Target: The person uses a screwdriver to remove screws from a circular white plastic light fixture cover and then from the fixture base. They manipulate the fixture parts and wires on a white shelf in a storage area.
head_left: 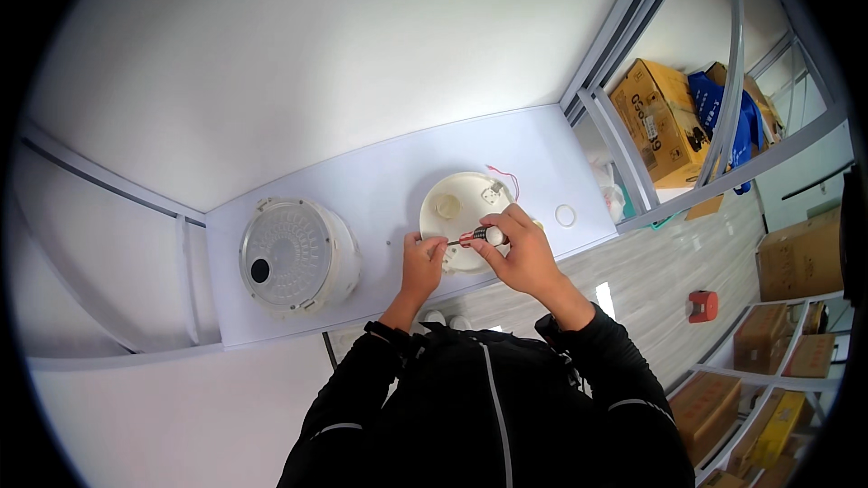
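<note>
My right hand (524,255) is closed round the red-and-black handle of a screwdriver (472,236), its white end toward my palm. The shaft points left and lies nearly level. At its tip the thumb and fingers of my left hand (421,264) are pinched together; whatever is between them is too small to make out. Both hands are over the near part of a round cream plastic base (466,197) that lies on the white table. A round raised part and a small metal fitting show inside it, and a thin red wire (508,176) sticks out at its far right.
A round white appliance body (345,258) with a ribbed lid stands at the table's left. A pale ring (565,215) lies near the right edge of the white table (389,158). Beyond the frame are cardboard boxes (658,122); a red stool (702,306) stands on the floor.
</note>
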The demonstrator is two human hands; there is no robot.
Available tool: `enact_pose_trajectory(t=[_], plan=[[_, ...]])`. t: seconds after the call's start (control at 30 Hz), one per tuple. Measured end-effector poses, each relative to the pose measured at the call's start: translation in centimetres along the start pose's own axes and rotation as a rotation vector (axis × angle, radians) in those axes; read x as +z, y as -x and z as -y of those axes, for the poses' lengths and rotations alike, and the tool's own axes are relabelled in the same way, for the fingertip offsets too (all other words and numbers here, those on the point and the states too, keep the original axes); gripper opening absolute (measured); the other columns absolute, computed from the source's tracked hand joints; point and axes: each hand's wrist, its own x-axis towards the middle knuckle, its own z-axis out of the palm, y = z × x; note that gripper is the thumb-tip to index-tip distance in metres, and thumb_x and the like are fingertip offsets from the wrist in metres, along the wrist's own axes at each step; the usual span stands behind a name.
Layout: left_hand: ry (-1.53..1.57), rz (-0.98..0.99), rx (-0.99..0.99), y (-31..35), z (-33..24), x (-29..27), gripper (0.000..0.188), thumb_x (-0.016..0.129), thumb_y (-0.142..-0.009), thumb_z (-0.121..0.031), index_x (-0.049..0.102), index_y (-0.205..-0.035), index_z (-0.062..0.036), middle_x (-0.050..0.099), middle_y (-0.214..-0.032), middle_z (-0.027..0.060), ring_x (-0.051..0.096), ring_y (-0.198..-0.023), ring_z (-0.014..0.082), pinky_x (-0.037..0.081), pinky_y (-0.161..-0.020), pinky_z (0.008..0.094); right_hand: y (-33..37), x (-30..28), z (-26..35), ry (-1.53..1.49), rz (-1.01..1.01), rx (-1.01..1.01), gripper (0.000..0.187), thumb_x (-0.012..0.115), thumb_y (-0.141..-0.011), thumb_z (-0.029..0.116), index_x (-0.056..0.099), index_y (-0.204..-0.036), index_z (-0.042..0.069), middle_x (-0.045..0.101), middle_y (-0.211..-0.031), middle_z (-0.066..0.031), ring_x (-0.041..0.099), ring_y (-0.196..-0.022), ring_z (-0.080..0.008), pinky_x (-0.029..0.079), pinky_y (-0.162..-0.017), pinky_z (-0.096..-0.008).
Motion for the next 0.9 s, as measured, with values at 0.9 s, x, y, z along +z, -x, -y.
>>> enact_pose_trajectory(t=[0.9], plan=[[0.011, -0.029, 0.029, 0.0, -0.3, 0.0, 0.018, 0.082, -0.084, -0.012, 0.083, -0.102, -0.0116, 0.06, -0.116, 0.0186, 0.064, -0.106, 0.0373, 0.056, -0.09, 0.0444, -0.2, -0.1, 1.0, 0.074, 0.091, -0.067, 0.031, 0.085, -0.088, 0.021, 0.073, -0.113, 0.006, 0.062, -0.094, -0.0086, 0.064, -0.075, -0.0303, 0.052, -0.065, -0.0413]])
